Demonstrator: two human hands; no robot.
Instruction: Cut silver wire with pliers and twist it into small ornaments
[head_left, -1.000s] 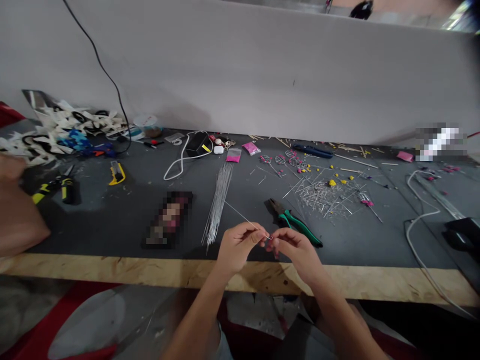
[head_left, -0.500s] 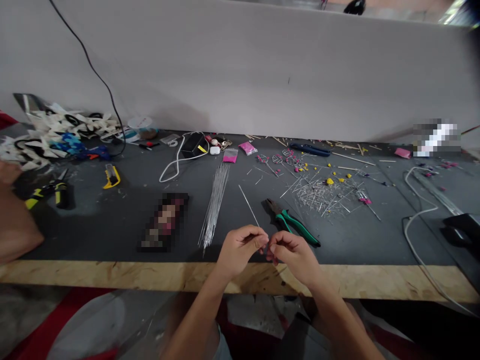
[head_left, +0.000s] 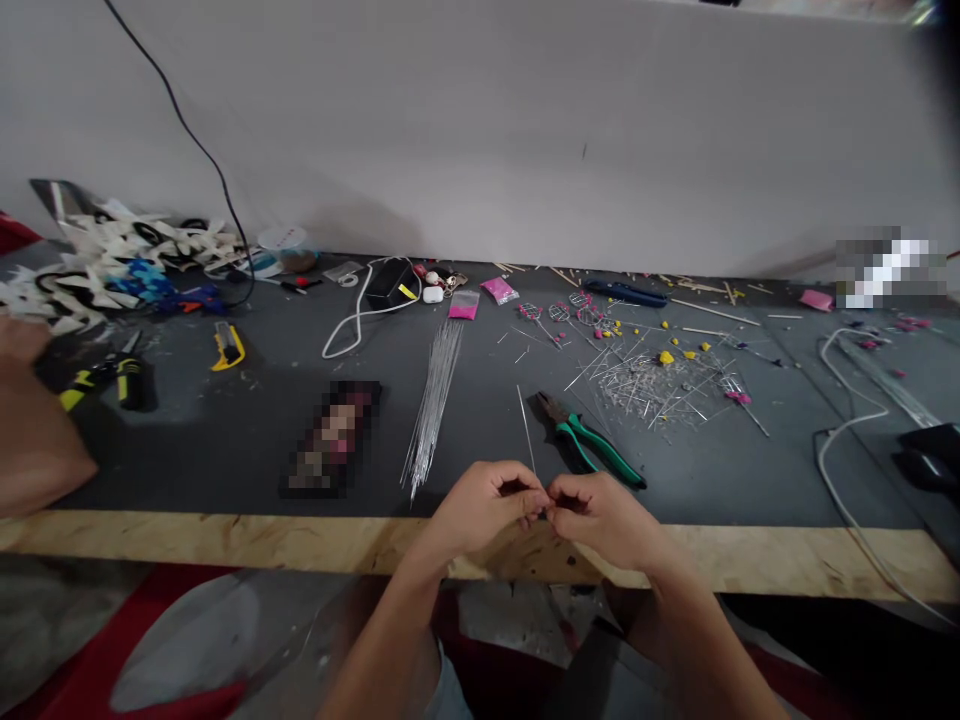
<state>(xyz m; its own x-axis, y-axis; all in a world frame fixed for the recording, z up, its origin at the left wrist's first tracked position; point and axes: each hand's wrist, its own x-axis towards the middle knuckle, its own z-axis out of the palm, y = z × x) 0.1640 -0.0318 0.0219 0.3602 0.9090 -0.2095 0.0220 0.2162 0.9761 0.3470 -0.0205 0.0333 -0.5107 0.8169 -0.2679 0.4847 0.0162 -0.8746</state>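
Note:
A thin straight metal wire [head_left: 526, 425] sticks up and away from between my hands. Pinched at the fingertips, my left hand [head_left: 491, 508] grips it near its lower end. My right hand [head_left: 600, 517] is closed too, thumb and forefinger meeting the left fingertips at that end; the wire's tip is hidden there. Just beyond my right hand lie green-handled pliers [head_left: 589, 440], jaws toward the upper left. A bundle of straight wires [head_left: 436, 400] rests on the table left of the pliers. Both hands hover above the table's wooden front edge [head_left: 517, 555].
Cut wire scraps [head_left: 649, 390] with yellow bits spread at right, near wire mesh shapes with pink bits [head_left: 589, 315]. A blurred-out dark object [head_left: 330, 440], a yellow cutter [head_left: 227, 347] and yellow-black pliers [head_left: 129, 380] lie left. Another person's arm [head_left: 37, 430] reaches in there. A white cable [head_left: 832, 470] crosses the right side.
My hands have come closer together and shifted slightly right and down, so the fingertips now meet. The wire has swung more upright. The view has shifted slightly.

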